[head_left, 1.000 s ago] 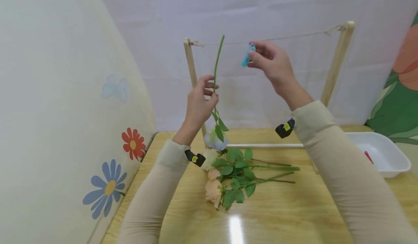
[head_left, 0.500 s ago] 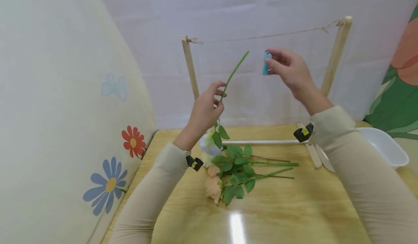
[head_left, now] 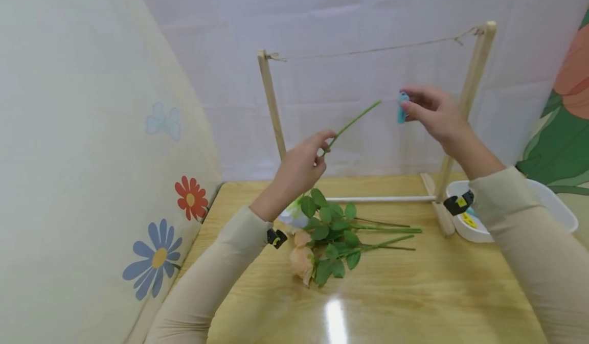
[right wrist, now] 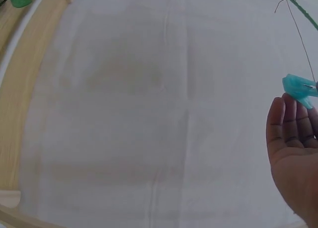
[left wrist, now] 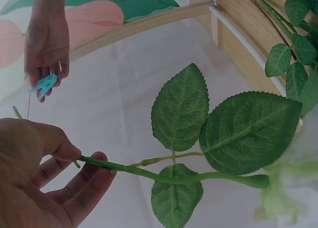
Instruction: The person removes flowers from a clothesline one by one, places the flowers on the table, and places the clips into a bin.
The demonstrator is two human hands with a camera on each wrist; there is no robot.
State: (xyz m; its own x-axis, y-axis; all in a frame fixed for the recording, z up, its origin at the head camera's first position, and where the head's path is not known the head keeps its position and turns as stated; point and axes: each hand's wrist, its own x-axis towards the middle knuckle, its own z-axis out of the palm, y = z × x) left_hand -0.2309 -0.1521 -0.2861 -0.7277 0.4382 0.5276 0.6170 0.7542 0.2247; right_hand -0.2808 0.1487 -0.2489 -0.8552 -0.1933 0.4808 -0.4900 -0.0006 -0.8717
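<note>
My left hand (head_left: 301, 162) pinches the green stem of a flower (head_left: 354, 121) between thumb and fingers. The stem's bare end slants up to the right, while the pale bluish-white bloom (head_left: 294, 216) hangs low near the table. Serrated leaves (left wrist: 251, 131) stand out along this stem in the left wrist view. Off to the right, my right hand (head_left: 437, 116) pinches a light-blue clothespin (head_left: 402, 108), apart from the stem end. Both hands are below the twine (head_left: 368, 51) strung across a wooden frame (head_left: 474, 73).
Several peach and cream roses (head_left: 301, 262) with leafy stems lie on the wooden table (head_left: 391, 298). A white basin (head_left: 559, 208) stands at the right behind my forearm, with yellow and blue pieces in it. A white bar (head_left: 382, 199) joins the frame's posts low down.
Both hands have moved right and down, away from the twine. The held stem has tipped from nearly upright to a slant toward the right. The clothespin stays in my right hand.
</note>
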